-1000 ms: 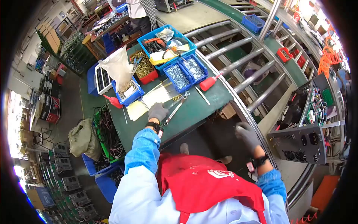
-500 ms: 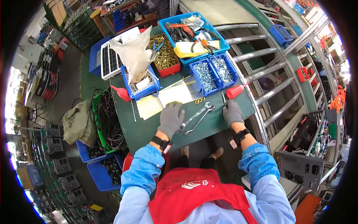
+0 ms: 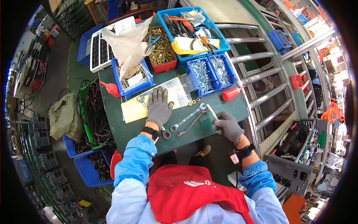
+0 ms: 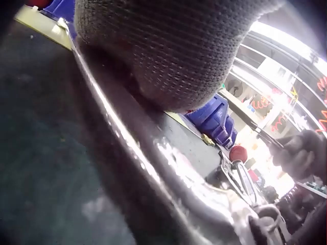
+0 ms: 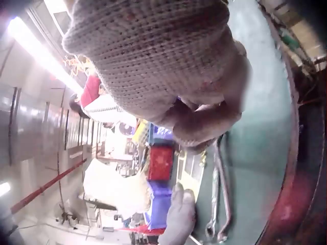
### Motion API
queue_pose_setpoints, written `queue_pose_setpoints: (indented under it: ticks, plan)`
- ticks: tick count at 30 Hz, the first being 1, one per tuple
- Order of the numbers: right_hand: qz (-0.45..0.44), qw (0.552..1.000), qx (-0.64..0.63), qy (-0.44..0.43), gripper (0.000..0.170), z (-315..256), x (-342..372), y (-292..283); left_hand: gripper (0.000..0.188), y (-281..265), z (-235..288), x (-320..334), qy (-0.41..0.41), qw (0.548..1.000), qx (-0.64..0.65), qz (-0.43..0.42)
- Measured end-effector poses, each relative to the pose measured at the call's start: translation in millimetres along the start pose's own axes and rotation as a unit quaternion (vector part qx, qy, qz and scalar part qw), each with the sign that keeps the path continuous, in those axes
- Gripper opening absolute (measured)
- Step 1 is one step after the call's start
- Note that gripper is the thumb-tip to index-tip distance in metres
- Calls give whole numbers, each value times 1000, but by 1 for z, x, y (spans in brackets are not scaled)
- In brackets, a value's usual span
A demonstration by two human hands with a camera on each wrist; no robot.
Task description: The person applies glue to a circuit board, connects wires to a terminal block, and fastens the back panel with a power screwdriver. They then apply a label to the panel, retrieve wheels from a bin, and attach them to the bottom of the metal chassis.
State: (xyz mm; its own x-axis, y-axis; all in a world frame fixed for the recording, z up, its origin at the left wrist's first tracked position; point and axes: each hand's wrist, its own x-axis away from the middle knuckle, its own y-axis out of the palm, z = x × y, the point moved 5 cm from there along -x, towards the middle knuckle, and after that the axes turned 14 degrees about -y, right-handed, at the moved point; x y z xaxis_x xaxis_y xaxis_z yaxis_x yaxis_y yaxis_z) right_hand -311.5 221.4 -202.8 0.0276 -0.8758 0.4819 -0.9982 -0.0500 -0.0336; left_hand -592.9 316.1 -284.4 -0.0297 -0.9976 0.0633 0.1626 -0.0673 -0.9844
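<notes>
My left hand [image 3: 159,107], in a grey glove, lies with straight fingers over a wrench [image 3: 166,133] and the yellow and white sheets [image 3: 130,112]. The wrench's ends show on either side of the palm. My right hand [image 3: 228,127] pinches a slim, pale metal tool [image 3: 211,112], raised at the bench's near right; its exact kind I cannot tell. Between the hands lie a combination wrench [image 3: 186,118] and a darker, thinner wrench [image 3: 192,124]. Several small brass pieces [image 3: 194,101] sit just beyond them.
Blue bins [image 3: 201,76] of small metal hardware, a red bin [image 3: 164,66] of brass parts and a blue tool tray [image 3: 181,56] stand behind. Red squeeze bottles [image 3: 232,94] flank the work area. A roller conveyor [image 3: 257,78] runs along the right; cables [image 3: 97,115] fill a crate at left.
My right hand has reached the bench, picked up the slim metal tool beside the red bottle, and drawn it nearer. My left hand has shifted left and spread over the wrench and sheets.
</notes>
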Motion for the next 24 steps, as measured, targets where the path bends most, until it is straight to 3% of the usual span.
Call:
queue_pose_setpoints:
  ticks: [5, 9, 14, 20, 24]
  plan:
    - [-26, 984, 162, -73, 24, -28, -26, 65, 61, -7, -2, 3, -18, 1000, 17, -7]
    - [-25, 986, 162, 4, 27, -39, -52, 93, 44, -25, 24, 15, 71, 995, 66, 19]
    - [-36, 984, 173, 28, 24, -35, -77, 100, 38, -22, 40, 33, 54, 994, 91, -10]
    - [-11, 982, 179, 62, 26, -29, -91, 104, 71, -14, 36, 32, 51, 995, 82, -23]
    - [23, 975, 222, 0, 29, -15, -100, 109, 66, -17, 35, 32, 46, 993, 104, -36]
